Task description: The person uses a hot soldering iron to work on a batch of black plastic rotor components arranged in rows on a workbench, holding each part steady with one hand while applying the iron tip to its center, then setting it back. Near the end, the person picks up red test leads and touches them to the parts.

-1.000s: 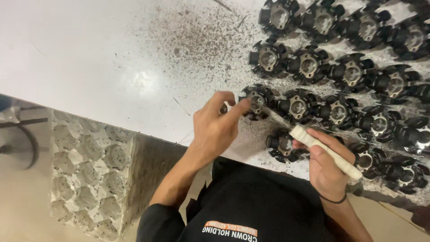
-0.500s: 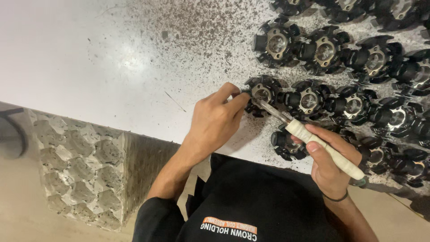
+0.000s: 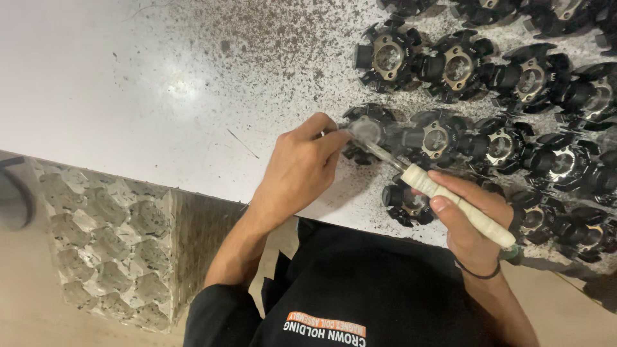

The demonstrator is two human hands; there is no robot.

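My left hand (image 3: 301, 168) rests on the white table and pinches the near edge of a black round part with a metal centre (image 3: 367, 130). My right hand (image 3: 472, 225) grips a hand tool with a white wrapped handle (image 3: 457, 204). The tool's thin metal shaft (image 3: 380, 151) points up and left, and its tip sits in the middle of the part that my left hand steadies. Another black part (image 3: 406, 199) lies just below the tool, beside my right hand.
Rows of several similar black parts (image 3: 508, 77) cover the right side of the white table (image 3: 128, 96). Dark filings (image 3: 270, 45) speckle the table's middle. A grey patterned block (image 3: 109, 250) stands below the table's near edge on the left.
The view has shifted, so the parts sit higher and further right. Both hands stay on the same part and tool, with the shaft tip still in that part.
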